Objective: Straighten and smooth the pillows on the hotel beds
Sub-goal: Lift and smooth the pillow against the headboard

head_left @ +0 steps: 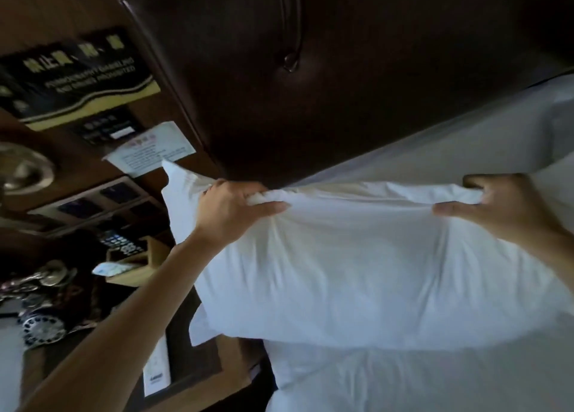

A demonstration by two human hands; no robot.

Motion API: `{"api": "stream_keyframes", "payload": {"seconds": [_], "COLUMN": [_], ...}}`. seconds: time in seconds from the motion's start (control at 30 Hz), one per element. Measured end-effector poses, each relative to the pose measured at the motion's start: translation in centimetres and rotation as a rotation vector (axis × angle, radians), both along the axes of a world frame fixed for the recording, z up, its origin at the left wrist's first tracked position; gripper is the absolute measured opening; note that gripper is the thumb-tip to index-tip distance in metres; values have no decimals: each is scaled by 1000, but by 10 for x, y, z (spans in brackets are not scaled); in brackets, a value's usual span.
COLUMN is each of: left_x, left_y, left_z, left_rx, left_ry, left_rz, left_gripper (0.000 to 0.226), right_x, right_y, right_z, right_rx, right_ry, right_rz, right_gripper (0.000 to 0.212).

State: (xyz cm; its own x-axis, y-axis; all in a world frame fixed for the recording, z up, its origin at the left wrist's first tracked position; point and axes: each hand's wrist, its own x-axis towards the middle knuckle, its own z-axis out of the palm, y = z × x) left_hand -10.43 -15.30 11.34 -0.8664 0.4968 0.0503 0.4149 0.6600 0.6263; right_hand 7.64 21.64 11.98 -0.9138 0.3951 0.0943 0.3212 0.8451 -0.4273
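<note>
In the middle of the frame, a white pillow [357, 265] is held up in front of the dark headboard [341, 85]. The left hand [233, 208] is closed on the top seam at centre left, with cloth bunched between thumb and fingers. The right hand [494, 206] pinches the same seam at the right side of the frame, the thumb in front and the fingers curled behind. I think the pillow is gripped along its upper edge so that the filling can drop down and spread evenly. Its lower edge hangs just above a second pillow [388, 377] lying at the bottom of the frame; I cannot tell if they touch. At the left of the frame, the pillow's free corner stands close to a wall panel with switches [102, 200] and a nightstand [192, 368] crowded with small things, so there is little room there. Toward the right, the white bedding [450, 150] leaves more space.
</note>
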Motion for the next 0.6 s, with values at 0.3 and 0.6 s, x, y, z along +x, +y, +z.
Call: {"api": "stream_keyframes", "payload": {"seconds": [0.3, 0.6], "left_x": [-73, -80], "left_y": [-43, -50], "left_z": [42, 18], "left_rx": [20, -358], "left_ry": [53, 110], "left_rz": [209, 282], "left_gripper": [33, 46], "right_x": [-164, -241], "right_y": [-23, -31], "right_z": [28, -33], "right_rx": [1, 71], "right_ry": [28, -27], "right_rz": [156, 238], "right_gripper": [64, 67]}}
